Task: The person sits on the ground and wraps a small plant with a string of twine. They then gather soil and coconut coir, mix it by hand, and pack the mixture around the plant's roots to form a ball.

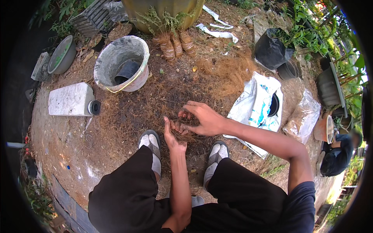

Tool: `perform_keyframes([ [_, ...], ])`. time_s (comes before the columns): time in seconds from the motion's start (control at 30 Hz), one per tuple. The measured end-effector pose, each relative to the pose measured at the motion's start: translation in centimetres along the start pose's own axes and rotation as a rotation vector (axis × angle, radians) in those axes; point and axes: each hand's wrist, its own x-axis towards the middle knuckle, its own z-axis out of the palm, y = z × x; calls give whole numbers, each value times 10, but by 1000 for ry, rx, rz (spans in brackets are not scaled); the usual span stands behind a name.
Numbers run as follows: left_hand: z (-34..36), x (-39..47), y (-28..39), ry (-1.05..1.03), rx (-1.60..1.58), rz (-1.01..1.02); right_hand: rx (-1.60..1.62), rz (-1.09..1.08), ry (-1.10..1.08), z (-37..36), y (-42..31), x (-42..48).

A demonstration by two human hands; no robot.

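Note:
Low over the ground, between my feet, my left hand (174,134) is turned up and cups a clump of brown coir fibre (186,136). Its fingers curl over the clump and look soiled. Just above, my right hand (204,118) reaches in from the right with bent, dirty fingers. A gap shows between its thumb and fingers, and the thumb is close to or touching the left fingers. Beyond the hands, several fibre-wrapped root balls (167,48) bound with pale string carry small green plants (163,21). Loose coir fibre (230,70) is heaped to their right.
A cement-stained bucket (100,67) holding a black pot (127,72) stands left, near a string spool (94,107) against a white block (70,99). On the right lie a white sack (256,102) and a clear plastic bag (304,116). Another person (338,157) crouches far right.

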Motion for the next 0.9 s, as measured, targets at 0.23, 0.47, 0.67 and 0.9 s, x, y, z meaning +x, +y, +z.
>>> perform_keyframes([
  [0.23, 3, -5, -8, -55, 12, -8, -3, 300, -108, 25, 13, 1],
  [0.47, 7, -12, -12, -88, -58, 31, 176, 556, -209, 27, 26, 3],
  [0.67, -5, 2, -6, -56, -65, 68, 278, 215, -22, 11, 24, 2],
  [0.9, -8, 7, 4, -168, -190, 128, 35, 230, -72, 15, 1, -23],
])
